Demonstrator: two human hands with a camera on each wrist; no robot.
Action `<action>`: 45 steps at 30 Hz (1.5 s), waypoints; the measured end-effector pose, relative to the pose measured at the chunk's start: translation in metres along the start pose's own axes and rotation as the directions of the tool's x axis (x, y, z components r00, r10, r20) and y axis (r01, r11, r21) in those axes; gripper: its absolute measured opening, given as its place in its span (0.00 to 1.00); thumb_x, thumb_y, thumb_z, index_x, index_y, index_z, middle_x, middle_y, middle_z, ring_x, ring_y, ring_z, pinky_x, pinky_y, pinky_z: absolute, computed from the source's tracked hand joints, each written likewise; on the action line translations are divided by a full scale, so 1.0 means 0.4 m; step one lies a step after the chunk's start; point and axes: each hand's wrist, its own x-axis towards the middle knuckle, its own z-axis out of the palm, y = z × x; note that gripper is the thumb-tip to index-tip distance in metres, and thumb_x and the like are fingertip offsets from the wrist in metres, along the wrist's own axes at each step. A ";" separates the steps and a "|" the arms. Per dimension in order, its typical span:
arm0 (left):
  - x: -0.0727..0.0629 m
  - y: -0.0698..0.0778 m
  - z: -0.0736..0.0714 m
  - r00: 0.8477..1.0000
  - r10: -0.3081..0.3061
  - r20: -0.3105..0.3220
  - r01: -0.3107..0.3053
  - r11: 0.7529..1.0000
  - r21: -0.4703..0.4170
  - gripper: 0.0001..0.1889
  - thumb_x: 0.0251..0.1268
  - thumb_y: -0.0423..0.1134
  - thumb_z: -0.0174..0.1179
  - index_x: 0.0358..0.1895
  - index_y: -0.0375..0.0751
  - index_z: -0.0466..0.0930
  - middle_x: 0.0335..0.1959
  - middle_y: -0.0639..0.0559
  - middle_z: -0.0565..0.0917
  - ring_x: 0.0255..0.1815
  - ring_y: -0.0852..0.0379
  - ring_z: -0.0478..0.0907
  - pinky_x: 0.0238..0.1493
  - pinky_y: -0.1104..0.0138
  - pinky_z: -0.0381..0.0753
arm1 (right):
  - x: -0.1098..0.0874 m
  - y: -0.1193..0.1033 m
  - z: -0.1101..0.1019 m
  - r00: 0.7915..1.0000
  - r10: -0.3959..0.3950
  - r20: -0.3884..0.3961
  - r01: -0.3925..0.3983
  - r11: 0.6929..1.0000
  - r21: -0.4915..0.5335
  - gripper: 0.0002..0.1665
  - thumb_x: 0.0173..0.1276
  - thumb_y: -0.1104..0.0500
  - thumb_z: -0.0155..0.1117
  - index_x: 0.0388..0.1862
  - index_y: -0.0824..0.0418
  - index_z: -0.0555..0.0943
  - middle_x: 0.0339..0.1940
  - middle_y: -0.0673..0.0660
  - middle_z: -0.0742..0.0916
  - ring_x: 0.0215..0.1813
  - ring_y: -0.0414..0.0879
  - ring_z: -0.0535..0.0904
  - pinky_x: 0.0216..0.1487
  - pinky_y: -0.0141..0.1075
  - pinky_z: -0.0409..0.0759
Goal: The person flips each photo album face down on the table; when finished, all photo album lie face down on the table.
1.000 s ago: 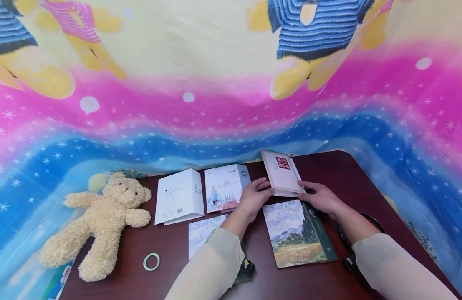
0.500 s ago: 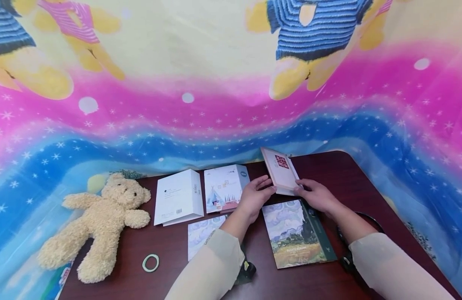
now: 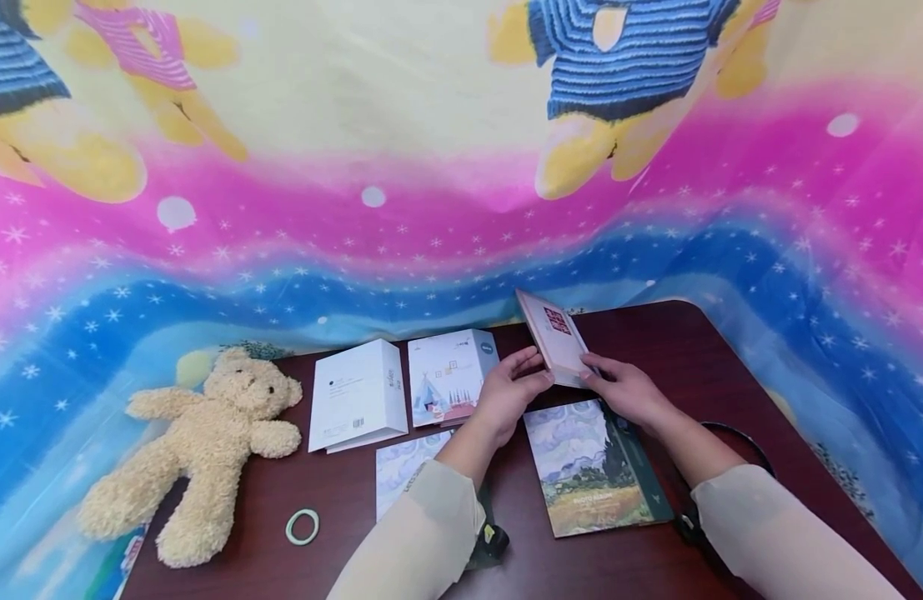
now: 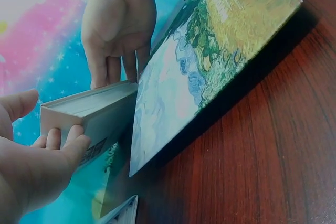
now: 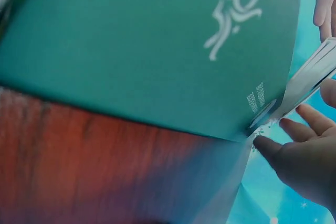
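A pale pink photo album (image 3: 562, 337) with a red square emblem stands tilted at the back of the table, white page edges (image 4: 89, 100) showing between its covers. My left hand (image 3: 509, 387) touches its spine side with bent, spread fingertips, the thumb by the lower corner of the cover. On the opposite side my right hand (image 3: 629, 392) holds the opening edge, thumb in front and the other fingers partly hidden behind. Close below both hands, an album with a painted landscape cover (image 3: 581, 467) and green spine leans on the table.
Two white albums (image 3: 359, 396), (image 3: 449, 375) stand left of my hands. Another painted cover (image 3: 408, 467) shows partly behind my left sleeve. A teddy bear (image 3: 213, 442) lies at the left, with a pale green ring (image 3: 302, 527) nearby. A printed cloth (image 3: 431, 250) hangs behind the table.
The pale pink album has turned, so its front cover now looks narrower. My right hand has shifted slightly left with its edge, while my left hand has barely moved.
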 end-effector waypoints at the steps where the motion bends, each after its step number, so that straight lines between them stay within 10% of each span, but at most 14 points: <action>1: 0.000 0.000 0.000 1.000 -0.001 0.002 0.001 1.000 -0.002 0.32 0.65 0.33 0.69 0.73 0.40 0.72 0.66 0.48 0.79 0.62 0.51 0.81 0.64 0.61 0.80 | 0.000 -0.001 0.000 1.000 -0.007 -0.003 0.007 1.000 0.003 0.41 0.80 0.37 0.55 0.84 0.55 0.62 0.81 0.69 0.65 0.78 0.68 0.61 0.69 0.64 0.69; 24: -0.012 0.040 0.032 0.997 0.073 0.033 -0.072 0.997 -0.024 0.30 0.73 0.29 0.63 0.76 0.40 0.69 0.69 0.50 0.78 0.67 0.52 0.78 0.67 0.60 0.77 | -0.016 -0.028 0.008 0.987 -0.163 0.011 0.150 0.935 0.321 0.36 0.85 0.54 0.50 0.86 0.44 0.54 0.83 0.64 0.63 0.79 0.65 0.63 0.72 0.66 0.65; 45: 0.002 0.032 0.023 0.998 0.000 0.067 0.006 0.995 -0.097 0.25 0.78 0.25 0.52 0.73 0.46 0.72 0.70 0.53 0.78 0.75 0.48 0.70 0.69 0.43 0.73 | -0.037 -0.099 -0.017 0.971 -0.235 -0.033 0.219 0.836 0.502 0.40 0.84 0.39 0.47 0.86 0.55 0.56 0.82 0.64 0.65 0.80 0.63 0.62 0.71 0.63 0.68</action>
